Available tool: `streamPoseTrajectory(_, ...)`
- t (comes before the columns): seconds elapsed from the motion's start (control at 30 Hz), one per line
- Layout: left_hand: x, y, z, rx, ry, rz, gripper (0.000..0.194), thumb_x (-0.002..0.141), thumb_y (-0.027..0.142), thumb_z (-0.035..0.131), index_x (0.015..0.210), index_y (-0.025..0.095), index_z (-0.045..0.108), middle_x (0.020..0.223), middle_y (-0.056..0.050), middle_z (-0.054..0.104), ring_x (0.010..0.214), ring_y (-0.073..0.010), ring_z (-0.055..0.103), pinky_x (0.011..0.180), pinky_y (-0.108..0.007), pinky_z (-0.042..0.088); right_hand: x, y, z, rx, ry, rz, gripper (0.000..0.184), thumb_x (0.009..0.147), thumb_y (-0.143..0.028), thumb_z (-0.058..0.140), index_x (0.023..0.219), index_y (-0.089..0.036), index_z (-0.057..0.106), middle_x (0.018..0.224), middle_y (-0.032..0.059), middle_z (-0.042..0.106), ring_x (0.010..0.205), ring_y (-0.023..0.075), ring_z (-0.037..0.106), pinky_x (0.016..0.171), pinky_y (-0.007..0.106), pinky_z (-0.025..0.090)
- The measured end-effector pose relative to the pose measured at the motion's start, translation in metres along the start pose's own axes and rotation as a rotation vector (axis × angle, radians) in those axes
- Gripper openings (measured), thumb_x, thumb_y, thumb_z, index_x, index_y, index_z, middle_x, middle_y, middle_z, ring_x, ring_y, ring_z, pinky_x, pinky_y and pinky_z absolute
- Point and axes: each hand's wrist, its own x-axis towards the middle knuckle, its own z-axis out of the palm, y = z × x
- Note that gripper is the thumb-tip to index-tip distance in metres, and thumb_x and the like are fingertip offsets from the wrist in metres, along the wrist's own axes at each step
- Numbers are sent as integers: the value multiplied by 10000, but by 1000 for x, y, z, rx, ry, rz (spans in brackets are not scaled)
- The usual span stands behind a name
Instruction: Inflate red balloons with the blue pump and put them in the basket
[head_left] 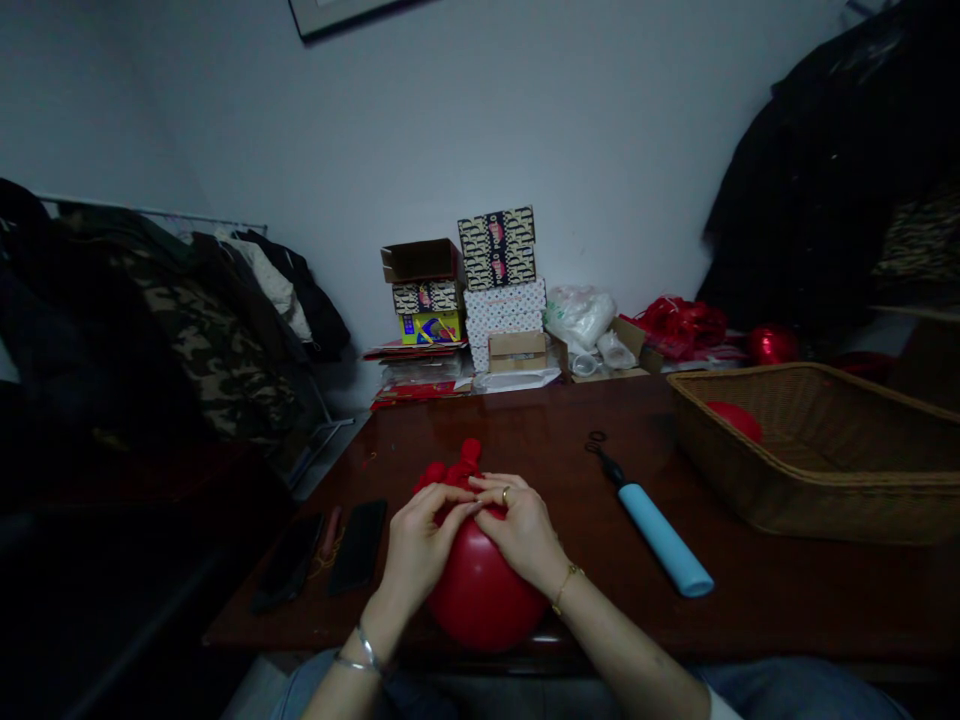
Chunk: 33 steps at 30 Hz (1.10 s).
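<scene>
A blown-up red balloon (480,595) rests at the near edge of the dark wooden table (570,440). My left hand (418,545) and my right hand (521,530) both lie over its top, fingers pinched together at the balloon's neck. Just behind my fingers lies a small pile of uninflated red balloons (450,468). A light blue hand pump (660,530) with a black nozzle lies on the table to the right of my hands.
A wicker basket (825,480) at the right holds a red balloon (735,418). Two dark phones (358,545) lie at the left. Stacked boxes (495,290), plastic bags and red decorations stand along the wall. Clothes hang at both sides.
</scene>
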Motion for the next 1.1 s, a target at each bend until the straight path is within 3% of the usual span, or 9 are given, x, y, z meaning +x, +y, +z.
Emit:
streamPoseTrajectory(0.17, -9, -12, 18, -86, 183, 64, 35, 760, 227, 656, 742, 204, 675, 797, -38, 648, 875, -187, 575, 780, -331, 477, 4, 2, -2, 20, -132, -40, 278, 738, -309, 640, 1014, -336, 663, 1182, -8, 612, 1160, 195, 466, 996, 408, 351)
streamPoseTrajectory(0.33, -14, -19, 27, -182, 263, 101, 17, 750, 190, 660, 754, 202, 672, 795, -39, 651, 894, -197, 580, 804, -373, 478, 4, 5, -3, 5, -93, -34, 155, 741, -290, 643, 878, -327, 705, 1120, -10, 646, 1132, 196, 484, 984, 416, 352)
streamPoseTrajectory(0.43, -11, -17, 15, -90, 208, 179, 34, 749, 198, 659, 768, 217, 680, 861, -47, 656, 996, -226, 551, 887, -436, 434, 0, 4, -3, -32, -39, -39, 146, 749, -228, 620, 828, -312, 711, 1062, -18, 671, 1123, 190, 486, 980, 417, 351)
streamPoseTrajectory(0.53, 1, -14, -4, -3, 158, 174, 78, 799, 222, 597, 801, 219, 675, 1029, -67, 629, 1115, -243, 479, 959, -478, 368, -3, 3, -3, -73, -30, -59, 193, 744, -175, 596, 821, -311, 709, 1038, -30, 679, 1125, 189, 481, 981, 423, 341)
streamPoseTrajectory(0.63, 17, -15, -18, 36, -7, 172, 79, 802, 238, 602, 788, 225, 679, 1028, -64, 632, 1105, -235, 473, 959, -461, 363, -4, 3, -2, -115, -40, -95, 252, 733, -133, 569, 836, -318, 706, 1046, -38, 675, 1134, 188, 473, 983, 429, 330)
streamPoseTrajectory(0.77, 28, -19, -18, -3, -168, 203, 66, 763, 271, 656, 803, 230, 689, 965, -62, 642, 1027, -218, 504, 916, -418, 400, -4, 2, 1, -152, -52, -130, 275, 728, -118, 558, 855, -316, 702, 1058, -41, 670, 1143, 190, 465, 979, 432, 331)
streamPoseTrajectory(1.1, 22, -28, -21, 73, -241, 309, 117, 708, 322, 701, 811, 270, 718, 880, -50, 645, 946, -210, 496, 882, -413, 421, -5, 3, 3, -157, -85, -132, 139, 718, -196, 651, 795, -300, 703, 1092, -25, 658, 1182, 212, 442, 989, 443, 324)
